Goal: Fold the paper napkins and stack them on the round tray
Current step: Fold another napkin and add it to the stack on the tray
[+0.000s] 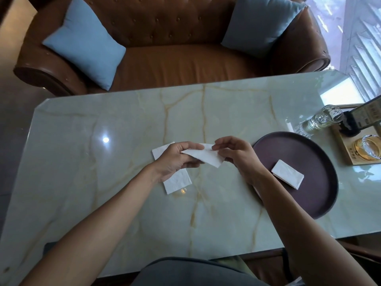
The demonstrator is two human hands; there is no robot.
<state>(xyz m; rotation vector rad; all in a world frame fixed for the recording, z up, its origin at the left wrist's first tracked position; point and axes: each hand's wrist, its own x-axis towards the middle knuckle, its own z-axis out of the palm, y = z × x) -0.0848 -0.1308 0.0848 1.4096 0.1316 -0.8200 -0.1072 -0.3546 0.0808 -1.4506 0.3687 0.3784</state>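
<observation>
Napkin mid-fold, held above the table.
White paper napkin [203, 154] pinched at both ends: left hand [175, 159] grips one end, right hand [237, 155] the other. Folded white napkin [287, 174] lies on round dark-purple tray [309, 201]; flat unfolded napkins [177, 181] on pale marble table [103, 182].

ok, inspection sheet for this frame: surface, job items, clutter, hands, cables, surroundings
Surface: pale marble table, glossy, with a light glare spot.
Job's things: round tray at right holds a folded napkin stack; one napkin held in the air; flat napkins on the table under the left hand.
Clutter: glass bottle lying beside a wooden tray with a glass ashtray and a dark stand.
Hands: left hand and right hand both pinch the held napkin.
Cables: nothing seen.
Surroundings: brown leather sofa with two blue cushions; window at right.
</observation>
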